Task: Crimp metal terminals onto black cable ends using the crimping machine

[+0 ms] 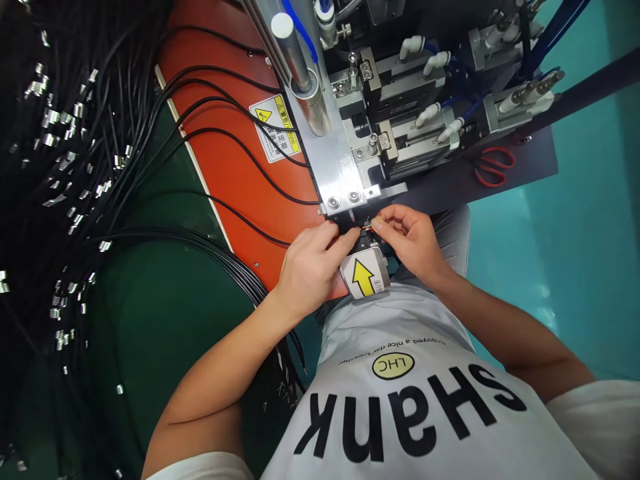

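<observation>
At the near edge of the machine, my left hand is closed over the end of a black cable, which comes in from the left and disappears under the fingers. Its thumb points toward thin coloured wires. Those wire ends are pinched between the thumb and index finger of my right hand. Both sets of fingertips are close together, just above a metal cover bearing a yellow arrow. The exact spot where wires and machine meet is too small to make out.
A large bundle of black cables with shiny metal ends covers the green table at left. Several cables cross the orange machine plate toward the metal rail. Pneumatic cylinders stand behind. Red-handled scissors lie at right.
</observation>
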